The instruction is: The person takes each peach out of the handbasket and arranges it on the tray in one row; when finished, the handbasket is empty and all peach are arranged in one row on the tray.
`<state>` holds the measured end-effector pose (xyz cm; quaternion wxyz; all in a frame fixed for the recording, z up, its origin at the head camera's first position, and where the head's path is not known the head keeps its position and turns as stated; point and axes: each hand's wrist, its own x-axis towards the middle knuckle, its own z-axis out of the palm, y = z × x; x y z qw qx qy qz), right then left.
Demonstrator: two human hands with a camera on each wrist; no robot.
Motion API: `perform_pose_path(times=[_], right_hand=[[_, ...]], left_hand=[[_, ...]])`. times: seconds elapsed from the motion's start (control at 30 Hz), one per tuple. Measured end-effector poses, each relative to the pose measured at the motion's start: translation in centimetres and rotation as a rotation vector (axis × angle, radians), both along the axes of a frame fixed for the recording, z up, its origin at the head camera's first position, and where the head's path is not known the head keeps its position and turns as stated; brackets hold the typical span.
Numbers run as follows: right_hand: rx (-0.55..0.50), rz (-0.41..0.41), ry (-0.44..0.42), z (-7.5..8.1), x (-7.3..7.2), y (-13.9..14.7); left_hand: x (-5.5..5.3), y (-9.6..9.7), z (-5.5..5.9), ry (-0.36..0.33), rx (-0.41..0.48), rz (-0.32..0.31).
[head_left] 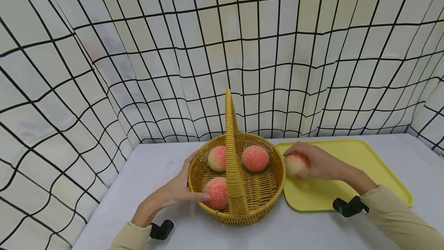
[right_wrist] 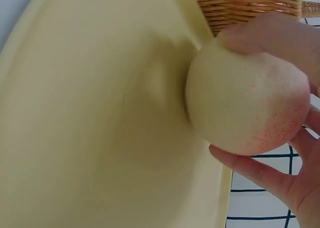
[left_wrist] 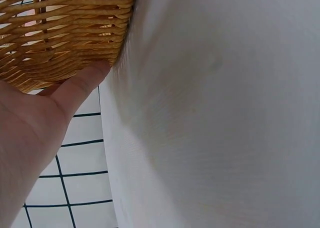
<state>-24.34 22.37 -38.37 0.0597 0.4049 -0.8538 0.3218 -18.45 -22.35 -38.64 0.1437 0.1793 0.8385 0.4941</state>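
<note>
In the head view a woven wicker basket point(head_left: 262, 203) with a tall arched handle stands in the middle of the table. Inside lie three peaches: a red-speckled one point(head_left: 255, 158), a half-pale one point(head_left: 217, 159) partly behind the handle, and a front one point(head_left: 216, 193). My left hand point(head_left: 174, 189) grips the basket's left side, its thumb over the rim and its fingers along the outer wall. Just right of the basket, my right hand point(head_left: 317, 162) holds another peach point(right_wrist: 240, 98) between thumb and fingers, over the left end of the yellow tray point(head_left: 350, 157).
A white cloth covers the table point(head_left: 142, 165). Behind and to the sides rises white fabric with a black net point(head_left: 208, 57) in front of it. The basket's right side meets the tray's left edge in the head view. Each wrist carries a black camera point(head_left: 349, 206).
</note>
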Motion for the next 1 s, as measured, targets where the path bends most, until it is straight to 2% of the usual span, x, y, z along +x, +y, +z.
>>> perform_pose_path(times=[0.4, 0.77, 1.0], right_hand=[[0.010, -0.054, 0.037, 0.0, 0.1, -0.4], [-0.008, -0.054, -0.008, 0.0, 0.2, -0.3], [-0.035, -0.066, -0.082, 0.5, 0.3, 0.5]], left_hand=[[0.3, -0.1, 0.2, 0.016, -0.018, 0.015], [0.2, 0.0, 0.0, -0.004, -0.020, 0.013], [0.2, 0.0, 0.0, -0.008, -0.025, 0.019]])
